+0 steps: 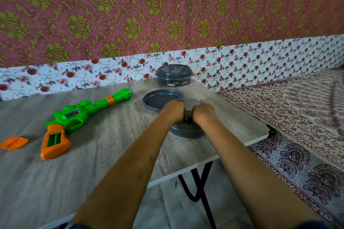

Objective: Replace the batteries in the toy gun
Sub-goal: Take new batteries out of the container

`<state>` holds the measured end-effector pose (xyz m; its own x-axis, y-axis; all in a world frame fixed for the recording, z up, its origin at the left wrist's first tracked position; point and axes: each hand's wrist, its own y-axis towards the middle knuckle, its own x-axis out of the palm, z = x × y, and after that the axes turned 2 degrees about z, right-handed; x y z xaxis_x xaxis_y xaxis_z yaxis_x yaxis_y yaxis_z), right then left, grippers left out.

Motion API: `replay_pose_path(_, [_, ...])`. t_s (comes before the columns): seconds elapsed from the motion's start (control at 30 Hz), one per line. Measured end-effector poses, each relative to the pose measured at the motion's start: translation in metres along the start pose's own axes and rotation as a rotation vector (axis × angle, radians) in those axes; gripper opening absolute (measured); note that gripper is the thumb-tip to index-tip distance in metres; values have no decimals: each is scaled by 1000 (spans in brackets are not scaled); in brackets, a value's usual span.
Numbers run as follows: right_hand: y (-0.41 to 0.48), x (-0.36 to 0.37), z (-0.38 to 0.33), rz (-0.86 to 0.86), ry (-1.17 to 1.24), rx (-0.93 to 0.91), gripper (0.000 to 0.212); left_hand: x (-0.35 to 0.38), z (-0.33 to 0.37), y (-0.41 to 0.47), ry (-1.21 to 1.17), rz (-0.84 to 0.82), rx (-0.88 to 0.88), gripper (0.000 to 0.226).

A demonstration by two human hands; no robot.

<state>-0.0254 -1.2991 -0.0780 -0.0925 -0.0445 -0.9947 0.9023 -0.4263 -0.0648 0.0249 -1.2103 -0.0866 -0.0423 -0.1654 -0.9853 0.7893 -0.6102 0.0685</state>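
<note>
A grey wood-grain table with a pale edge stands against a wall. The upper wall carries pink wallpaper with a green and gold damask pattern, and below it runs a white floral band of red and purple roses. At the table's far edge, just beside that band, sits a closed round grey container. Black metal legs cross under the table above a pale floor. To the right lies a patterned cloth printed in purple on cream.
</note>
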Motion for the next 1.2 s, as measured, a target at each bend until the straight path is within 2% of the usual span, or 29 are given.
replay_pose_path(0.17, [3,-2,0,44,38,9,29,0,2,-1,6,31,-31,30])
replay_pose_path(0.3, [-1,-1,2,152,73,7,28,-1,2,-3,-44,77,-75,32])
replay_pose_path(0.47, [-11,-7,6,249,298,0,23,-11,-6,-13,-219,292,-171,18])
replay_pose_path(0.57, [-16,-21,-2,291,466,-46,18,-33,-31,-25,-258,419,-239,20])
replay_pose_path(0.7, [-28,-42,-46,251,541,-191,26,-61,-82,-57,-237,371,-385,26])
replay_pose_path(0.87, [-55,-32,-117,169,441,-360,29,-65,-132,-121,-175,237,-497,27])
replay_pose_path(1.0, [-70,-1,-135,224,362,-334,32,-47,-148,-154,-190,132,-500,23])
replay_pose_path(1.07, [-74,11,-139,253,357,-338,30,-35,-155,-161,-204,129,-488,20])
replay_pose_path(1.2, [-72,24,-149,213,471,-355,30,-19,-161,-166,-213,228,-447,15])
